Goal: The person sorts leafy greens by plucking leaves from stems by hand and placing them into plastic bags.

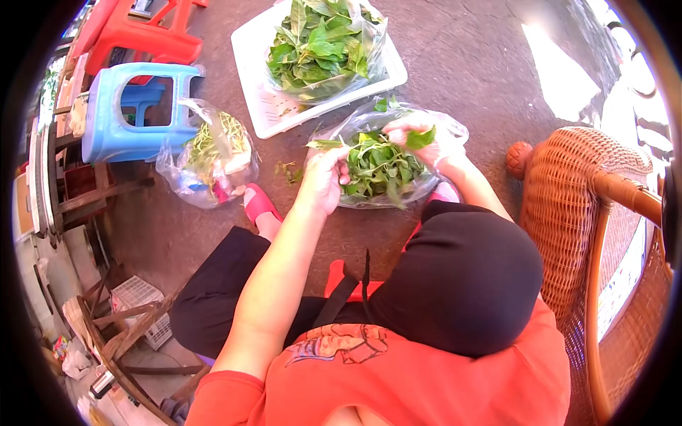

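Between my knees, a clear plastic bag (pixel 455 130) lies open on the ground with loose leafy greens (pixel 381 170) inside. My left hand (pixel 324 183) is at the bag's left side, fingers curled and closed, with a pale green leaf (pixel 325 144) sticking out past the fingertips. Over the bag's right side, my right hand (pixel 442 145) pinches a green leaf (pixel 420 138). The stems inside both grips are mostly hidden by the fingers.
Ahead stands a white plastic basket (pixel 257 113) holding a bag of larger leaves (pixel 320 46). To the left are a clear bag of stems (pixel 224 145), a blue stool (pixel 103 121) and a red stool (pixel 170 46). A wicker chair (pixel 561 206) is on the right.
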A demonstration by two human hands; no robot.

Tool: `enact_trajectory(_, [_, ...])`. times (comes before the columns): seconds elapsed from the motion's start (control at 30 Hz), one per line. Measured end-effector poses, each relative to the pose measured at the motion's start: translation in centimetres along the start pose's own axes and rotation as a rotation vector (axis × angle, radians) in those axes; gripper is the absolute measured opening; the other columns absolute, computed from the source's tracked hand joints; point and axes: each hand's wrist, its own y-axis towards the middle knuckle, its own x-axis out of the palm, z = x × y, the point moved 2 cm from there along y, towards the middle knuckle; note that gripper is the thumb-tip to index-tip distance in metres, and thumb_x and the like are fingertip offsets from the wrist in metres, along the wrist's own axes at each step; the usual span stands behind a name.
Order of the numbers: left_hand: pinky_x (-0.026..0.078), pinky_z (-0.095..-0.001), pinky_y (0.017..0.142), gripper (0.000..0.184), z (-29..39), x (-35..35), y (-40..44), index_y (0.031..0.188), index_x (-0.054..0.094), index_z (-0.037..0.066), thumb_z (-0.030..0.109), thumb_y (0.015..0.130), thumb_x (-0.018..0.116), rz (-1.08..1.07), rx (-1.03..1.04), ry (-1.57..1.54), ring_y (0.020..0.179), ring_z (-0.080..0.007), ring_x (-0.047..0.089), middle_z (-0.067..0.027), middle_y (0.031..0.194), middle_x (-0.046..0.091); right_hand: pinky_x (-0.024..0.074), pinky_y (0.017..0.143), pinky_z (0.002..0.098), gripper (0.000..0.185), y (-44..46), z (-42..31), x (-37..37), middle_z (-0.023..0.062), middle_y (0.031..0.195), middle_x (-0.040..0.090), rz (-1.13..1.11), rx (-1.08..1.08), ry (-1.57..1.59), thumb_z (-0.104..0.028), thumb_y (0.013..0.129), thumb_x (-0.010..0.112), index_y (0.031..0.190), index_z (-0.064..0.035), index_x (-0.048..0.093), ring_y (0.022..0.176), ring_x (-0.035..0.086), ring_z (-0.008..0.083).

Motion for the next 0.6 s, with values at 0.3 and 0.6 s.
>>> enact_trajectory(0.3, [0.033,-0.0195,0.052,0.008,-0.4,0.8,0.0,0.085,0.055,0.012,0.012,0.080,0.062,0.010,0.069,-0.074,0.062,-0.0052,0.044,0.0050,0.074,0.051,0.0416,0.062,0.0312,0.009,0.7,-2.1,1.5,0.0055,0.069,0.052,-0.025,-0.259,-0.140,-0.018,0.078,0.065,0.079,-0.0087,0.064,0.067,0.053,0.0209])
enact_trajectory(0.6, [0.027,-0.0167,0.050,0.006,-2.4,4.8,-0.3,0.082,0.056,0.012,0.014,0.082,0.062,0.276,0.387,-0.051,0.059,-0.0010,0.037,0.0078,0.073,0.049,0.0386,0.059,0.0341,0.032,2.0,0.5,2.6,0.0113,0.068,0.056,0.248,0.188,-0.011,-0.030,0.084,0.057,0.075,0.0008,0.058,0.064,0.049,0.0212])
